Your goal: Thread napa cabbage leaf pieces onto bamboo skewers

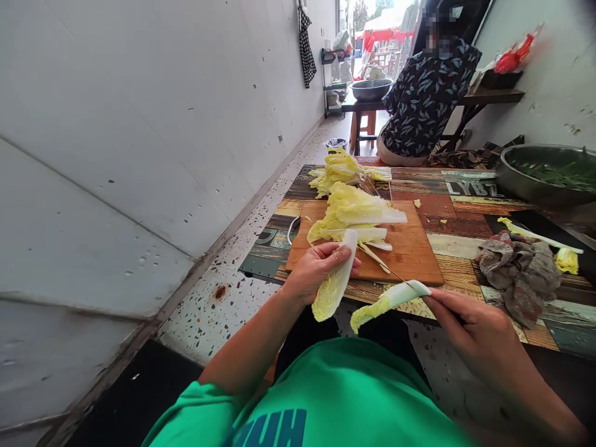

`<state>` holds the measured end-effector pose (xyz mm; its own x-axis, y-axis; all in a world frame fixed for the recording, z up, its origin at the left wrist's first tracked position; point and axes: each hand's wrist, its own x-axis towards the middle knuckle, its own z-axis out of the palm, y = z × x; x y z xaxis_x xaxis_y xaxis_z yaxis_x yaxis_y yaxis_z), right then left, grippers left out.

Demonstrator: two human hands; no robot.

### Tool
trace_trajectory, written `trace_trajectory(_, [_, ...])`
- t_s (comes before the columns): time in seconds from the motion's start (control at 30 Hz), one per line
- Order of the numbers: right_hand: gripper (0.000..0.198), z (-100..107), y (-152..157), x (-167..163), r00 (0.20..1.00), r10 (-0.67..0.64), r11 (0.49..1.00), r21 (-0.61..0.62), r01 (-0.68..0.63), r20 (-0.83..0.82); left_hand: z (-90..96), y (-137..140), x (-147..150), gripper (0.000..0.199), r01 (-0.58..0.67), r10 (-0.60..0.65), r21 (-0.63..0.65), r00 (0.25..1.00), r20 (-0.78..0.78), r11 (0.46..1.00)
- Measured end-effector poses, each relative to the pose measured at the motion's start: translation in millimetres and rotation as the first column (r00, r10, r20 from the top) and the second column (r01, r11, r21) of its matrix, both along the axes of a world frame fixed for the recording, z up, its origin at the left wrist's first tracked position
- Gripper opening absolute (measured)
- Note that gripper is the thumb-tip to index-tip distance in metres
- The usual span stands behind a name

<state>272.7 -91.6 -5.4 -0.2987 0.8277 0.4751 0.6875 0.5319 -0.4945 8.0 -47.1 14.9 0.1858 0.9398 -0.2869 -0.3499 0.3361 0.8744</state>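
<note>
My left hand [310, 270] is closed on a napa cabbage leaf [338, 282], its white stem end up and its yellow frilly end down. Between the thumb and fingers of my right hand [475, 320] is the white end of a second cabbage leaf [386, 304], which droops to the left. A thin wooden skewer [395, 273] meets this leaf near its white end; whether it pierces the leaf I cannot tell. Just beyond my hands, more cabbage leaves [354, 208] lie on a wooden cutting board [414, 248]. Behind them is a pile of leaves [338, 167] with several skewers.
A crumpled cloth [519, 273] lies at the right of the patterned table [456, 245], near a loose leaf [540, 236]. A large metal basin [507, 167] holds greens. Another person [428, 99] sits beyond, by a table with a wide bowl [371, 93]. A white wall [186, 124] runs along the left.
</note>
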Motion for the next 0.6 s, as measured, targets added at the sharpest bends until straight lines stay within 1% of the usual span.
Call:
trace_trajectory(0.17, [0.025,5.0,-1.2,-0.4,0.999,0.023,0.999,0.024,-0.024,0.028,0.2,-1.0,-4.8,0.041,0.016,-0.014,0.055,0.999,-0.047,0.998])
trace_trajectory(0.33, [0.023,8.6,-2.7,0.0,1.0,-0.003,0.999,0.052,0.001,0.026,-1.4,-0.6,-4.7,0.039,-0.033,0.036,0.071,0.999,-0.034,0.997])
trace_trajectory(0.5, [0.023,6.8,-2.4,-0.4,1.0,0.002,1.0,-0.009,-0.002,0.011,0.1,-0.7,-2.9,0.038,-0.023,0.026,0.078,0.999,-0.036,0.997])
trace_trajectory(0.6, [0.023,4.0,-2.2,0.8,1.0,0.003,1.0,0.005,-0.003,0.006,0.9,-0.9,-1.8,0.038,-0.021,0.026,0.09,0.998,-0.056,0.996])
